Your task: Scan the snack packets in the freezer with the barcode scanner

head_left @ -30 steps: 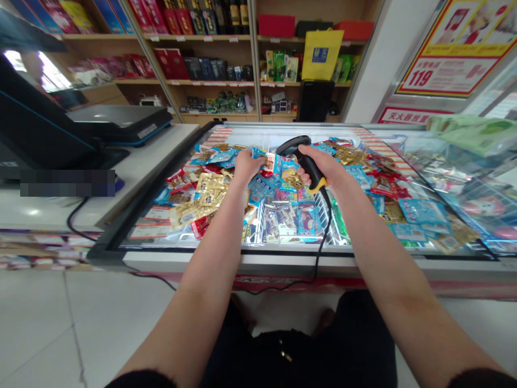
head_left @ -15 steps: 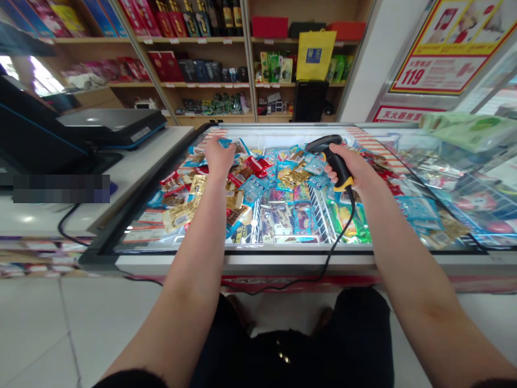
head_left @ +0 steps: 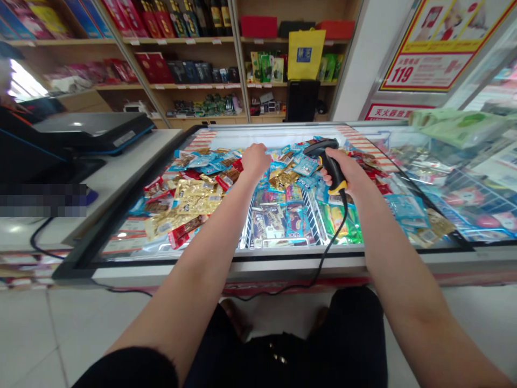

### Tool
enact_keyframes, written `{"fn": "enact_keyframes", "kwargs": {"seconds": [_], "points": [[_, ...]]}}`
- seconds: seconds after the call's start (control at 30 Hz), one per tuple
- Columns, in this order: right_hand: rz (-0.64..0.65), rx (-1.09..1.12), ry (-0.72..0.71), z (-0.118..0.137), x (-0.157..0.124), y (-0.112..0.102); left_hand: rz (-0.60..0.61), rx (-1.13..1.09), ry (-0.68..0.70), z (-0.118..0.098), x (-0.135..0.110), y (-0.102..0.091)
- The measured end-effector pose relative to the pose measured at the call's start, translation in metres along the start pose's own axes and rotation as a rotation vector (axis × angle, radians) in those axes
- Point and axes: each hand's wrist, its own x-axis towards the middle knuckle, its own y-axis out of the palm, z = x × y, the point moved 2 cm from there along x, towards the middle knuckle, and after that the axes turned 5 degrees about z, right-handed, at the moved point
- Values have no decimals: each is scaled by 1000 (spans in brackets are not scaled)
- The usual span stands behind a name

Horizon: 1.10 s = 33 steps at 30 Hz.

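My right hand (head_left: 343,168) is wrapped round the grip of a black and yellow barcode scanner (head_left: 332,171). The scanner's head points left over a heap of blue and gold packets (head_left: 285,173) on the freezer's glass top. Above the middle of the packets is my left hand (head_left: 257,159), its back toward me and its fingers curled down out of sight. Whether it holds anything is hidden. To its left lie blue packets (head_left: 208,160), gold packets (head_left: 197,194) and red packets (head_left: 183,230), spread loosely over the glass.
Under the glass, white wire baskets (head_left: 313,215) hold more packets. The scanner's cable (head_left: 329,253) hangs over the freezer's front edge (head_left: 283,267). A counter with a flat scale (head_left: 97,132) stands at left. A pale green bag (head_left: 460,126) lies at right; stocked shelves (head_left: 189,86) stand behind.
My left hand has moved right, from the left blue packets to the middle of the heap. The blue packet near its fingers now lies among the left packets. My right hand keeps hold of the scanner.
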Motion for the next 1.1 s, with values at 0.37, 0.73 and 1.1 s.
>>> {"fn": "enact_keyframes", "kwargs": {"seconds": [0.37, 0.73, 1.1], "points": [[2, -25, 11, -1, 2, 6, 122, -7, -125, -28, 27, 62], [61, -29, 11, -4, -2, 15, 108, -398, -160, -9, 14, 41], [243, -101, 34, -10, -2, 49, -57, -546, -177, 37, -18, -15]]}}
